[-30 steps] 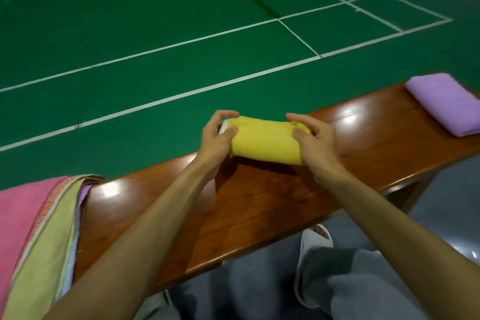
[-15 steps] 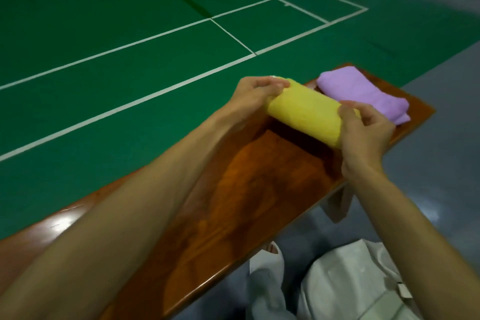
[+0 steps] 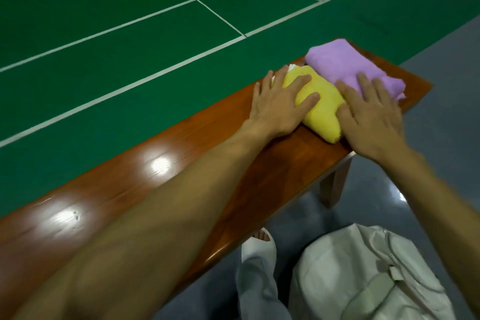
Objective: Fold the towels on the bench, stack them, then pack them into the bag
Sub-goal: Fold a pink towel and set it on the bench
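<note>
A folded yellow towel (image 3: 322, 109) lies on the wooden bench (image 3: 181, 163) near its right end, touching a folded purple towel (image 3: 337, 65) just beyond it. My left hand (image 3: 278, 106) lies flat on the yellow towel's left part, fingers straight. My right hand (image 3: 374, 117) rests flat across the yellow towel's right edge, with its fingertips on the purple towel. A whitish bag (image 3: 363, 275) sits on the floor below the bench.
The bench ends just past the purple towel, with a leg (image 3: 335, 184) under that end. Green court floor with white lines lies beyond the bench, grey floor on my side. My foot in a white slipper (image 3: 259, 239) is beside the bag.
Both hands carried the yellow towel rightward along the bench, set it down against the purple towel, and let go of their grip; they now lie flat on it.
</note>
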Demonstrator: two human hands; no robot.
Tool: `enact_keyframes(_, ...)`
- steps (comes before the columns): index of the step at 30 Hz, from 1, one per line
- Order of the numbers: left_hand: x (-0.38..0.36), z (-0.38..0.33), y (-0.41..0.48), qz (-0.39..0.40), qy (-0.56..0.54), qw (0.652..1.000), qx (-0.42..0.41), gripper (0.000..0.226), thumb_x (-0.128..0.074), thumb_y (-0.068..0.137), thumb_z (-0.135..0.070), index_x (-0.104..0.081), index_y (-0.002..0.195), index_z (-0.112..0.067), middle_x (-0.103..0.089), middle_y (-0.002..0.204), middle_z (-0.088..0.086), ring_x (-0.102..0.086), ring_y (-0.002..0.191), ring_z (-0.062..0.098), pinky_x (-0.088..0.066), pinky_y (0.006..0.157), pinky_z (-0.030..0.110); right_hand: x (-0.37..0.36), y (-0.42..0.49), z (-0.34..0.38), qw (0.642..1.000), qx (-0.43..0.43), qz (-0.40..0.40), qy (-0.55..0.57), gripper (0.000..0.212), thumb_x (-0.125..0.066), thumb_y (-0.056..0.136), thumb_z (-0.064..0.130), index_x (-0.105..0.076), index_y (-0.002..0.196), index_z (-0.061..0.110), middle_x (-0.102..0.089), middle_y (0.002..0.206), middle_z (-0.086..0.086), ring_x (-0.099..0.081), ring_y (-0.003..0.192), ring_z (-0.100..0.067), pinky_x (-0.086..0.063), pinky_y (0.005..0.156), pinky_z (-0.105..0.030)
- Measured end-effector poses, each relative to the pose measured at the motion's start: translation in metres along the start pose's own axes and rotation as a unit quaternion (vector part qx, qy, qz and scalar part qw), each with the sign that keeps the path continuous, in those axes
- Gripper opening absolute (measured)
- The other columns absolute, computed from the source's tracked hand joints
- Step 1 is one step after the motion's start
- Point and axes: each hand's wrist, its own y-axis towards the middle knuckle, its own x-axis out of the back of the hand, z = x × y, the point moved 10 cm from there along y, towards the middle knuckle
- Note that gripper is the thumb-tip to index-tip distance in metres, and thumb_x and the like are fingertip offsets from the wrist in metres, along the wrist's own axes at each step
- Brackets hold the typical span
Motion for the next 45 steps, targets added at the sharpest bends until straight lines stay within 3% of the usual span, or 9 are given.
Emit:
enact_keyframes(5, 0.025, 0.007, -0.038, 0.014, -0.081, 0.996, 0.027, 0.051, -0.033, 0.106, -0.055, -0.031, 0.157, -0.048, 0.0, 0.174, -0.002, 0.004, 0.159, 0.026, 0.001, 0.126, 0.057, 0.013, 0.003, 0.006, 0.997, 0.011, 0.075, -0.027, 0.076, -0.014, 0.088, 0.06, -0.032, 0.158, 0.035, -0.023, 0.168, -0.006, -0.018, 0.153, -0.034, -0.015, 0.12, -0.065)
enact_keyframes(8, 0.064, 0.031, -0.093, -0.023, -0.075, 0.997, 0.006, 0.051, -0.04, 0.105, -0.047, -0.033, 0.156, -0.046, -0.005, 0.173, -0.003, -0.001, 0.159, 0.022, -0.002, 0.127, 0.051, 0.043, -0.005, 0.031, 0.998, 0.062, 0.023, -0.002, 0.079, -0.017, 0.089, 0.066, -0.037, 0.156, 0.03, -0.028, 0.166, -0.01, -0.019, 0.153, -0.038, -0.017, 0.119, -0.065)
enact_keyframes(11, 0.107, 0.06, -0.154, -0.053, -0.047, 0.997, -0.006, 0.052, -0.044, 0.103, -0.043, -0.035, 0.155, -0.044, -0.013, 0.172, -0.001, -0.01, 0.158, 0.022, -0.008, 0.124, 0.046, 0.05, -0.027, 0.102, 0.986, 0.163, 0.004, 0.022, 0.073, -0.029, 0.095, 0.061, -0.043, 0.153, 0.02, -0.035, 0.162, -0.016, -0.027, 0.15, -0.043, -0.023, 0.119, -0.064)
enact_keyframes(16, 0.157, 0.13, -0.261, -0.084, -0.014, 0.995, 0.052, 0.052, -0.044, 0.101, -0.043, -0.039, 0.153, -0.04, -0.026, 0.168, -0.001, -0.027, 0.15, 0.024, -0.024, 0.117, 0.046, 0.02, -0.096, 0.264, 0.936, 0.323, 0.09, 0.109, 0.076, -0.034, 0.094, 0.059, -0.043, 0.153, 0.012, -0.043, 0.157, -0.014, -0.04, 0.145, -0.034, -0.031, 0.12, -0.05)
enact_keyframes(21, 0.189, 0.219, -0.377, -0.106, -0.003, 0.982, 0.157, 0.054, -0.042, 0.096, -0.045, -0.044, 0.149, -0.039, -0.036, 0.161, -0.003, -0.033, 0.144, 0.021, -0.031, 0.113, 0.046, -0.023, -0.177, 0.384, 0.901, 0.388, 0.156, 0.111, 0.071, -0.037, 0.094, 0.055, -0.036, 0.156, 0.021, -0.049, 0.143, -0.005, -0.046, 0.129, -0.028, -0.043, 0.105, -0.051)
enact_keyframes(31, 0.26, 0.334, -0.615, -0.188, 0.05, 0.937, 0.29, 0.049, -0.044, 0.097, -0.042, -0.053, 0.144, -0.029, -0.053, 0.148, 0.0, -0.045, 0.135, 0.025, -0.038, 0.11, 0.047, -0.056, -0.316, 0.563, 0.843, 0.475, 0.182, 0.176, 0.06, -0.038, 0.095, 0.053, -0.038, 0.149, 0.026, -0.048, 0.14, 0.001, -0.046, 0.124, -0.019, -0.045, 0.103, -0.048)
enact_keyframes(38, 0.335, 0.398, -0.783, -0.304, 0.165, 0.839, 0.419, 0.033, -0.046, 0.097, -0.032, -0.066, 0.119, -0.019, -0.067, 0.122, 0.008, -0.057, 0.112, 0.033, -0.046, 0.091, 0.048, -0.054, -0.399, 0.662, 0.81, 0.454, 0.202, 0.31, 0.046, -0.05, 0.094, 0.05, -0.065, 0.125, 0.019, -0.059, 0.11, 0.0, -0.054, 0.103, -0.017, -0.049, 0.089, -0.037)
enact_keyframes(42, 0.354, 0.444, -0.885, -0.35, 0.162, 0.73, 0.565, 0.025, -0.064, 0.095, -0.019, -0.07, 0.115, -0.004, -0.067, 0.111, 0.027, -0.06, 0.101, 0.047, -0.049, 0.088, 0.053, -0.078, -0.406, 0.692, 0.837, 0.317, 0.225, 0.384, 0.028, -0.069, 0.088, 0.048, -0.077, 0.089, 0.02, -0.071, 0.077, 0.012, -0.067, 0.076, -0.011, -0.058, 0.075, -0.04)
enact_keyframes(45, 0.351, 0.463, -0.923, -0.344, 0.122, 0.684, 0.632, 0.033, -0.073, 0.092, -0.031, -0.075, 0.113, -0.006, -0.07, 0.108, 0.028, -0.065, 0.1, 0.048, -0.053, 0.088, 0.052, -0.079, -0.409, 0.697, 0.856, 0.258, 0.188, 0.408, 0.026, -0.078, 0.08, 0.047, -0.074, 0.078, 0.021, -0.069, 0.066, 0.013, -0.069, 0.07, -0.013, -0.058, 0.072, -0.039)
